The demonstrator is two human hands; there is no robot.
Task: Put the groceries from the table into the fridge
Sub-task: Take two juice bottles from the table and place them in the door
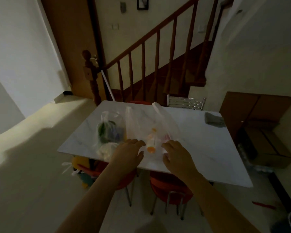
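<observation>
While hands (127, 153) reach, bagged bottles (150, 145), greens (106, 130)

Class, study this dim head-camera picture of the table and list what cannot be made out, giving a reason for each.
- Contents of the right plastic bag: blurred behind film; only orange caps show.
- Left plastic bag: green and white shapes, unidentifiable in the dimness.
- Grey object at the table's far corner: too dim.
- Left hand and right hand: contact with the bag unclear.
- Fridge: not in view.

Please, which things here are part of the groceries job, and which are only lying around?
For the job: bag of greens, bag of bottles, table, left hand, right hand.

Lying about: grey cloth, red chairs, cardboard boxes.
</observation>
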